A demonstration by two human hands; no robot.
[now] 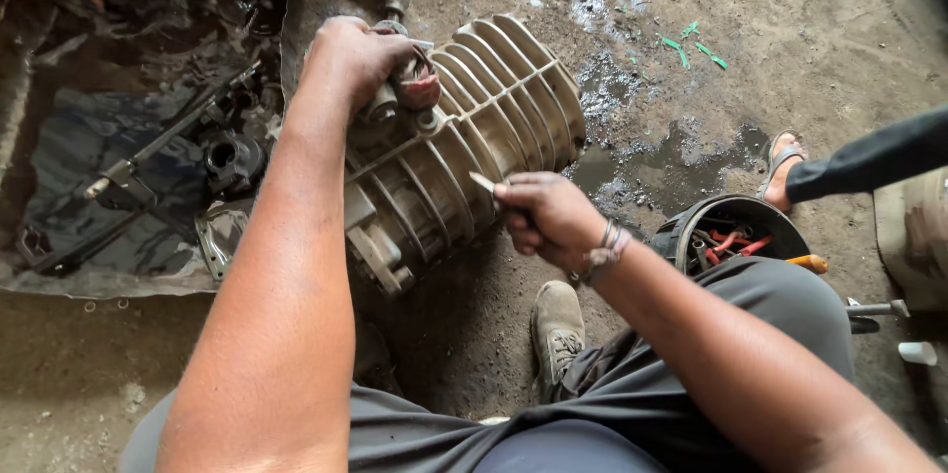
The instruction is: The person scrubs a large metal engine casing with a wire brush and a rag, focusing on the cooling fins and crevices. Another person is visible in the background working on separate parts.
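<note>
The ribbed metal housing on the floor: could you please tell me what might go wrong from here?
1. The ribbed housing lies tilted on oily ground; under the left hand it may roll or slip.
2. The thin tool in the right hand could skid off the fins.
3. The oil puddle nearby is a slipping hazard.

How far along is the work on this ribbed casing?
Done: loose oily parts lie in the black tray. In hand: left hand grips the shaft end of the ribbed gearbox casing; right hand holds a slim tool against its fins. Left: casing looks closed, grimy.
</note>
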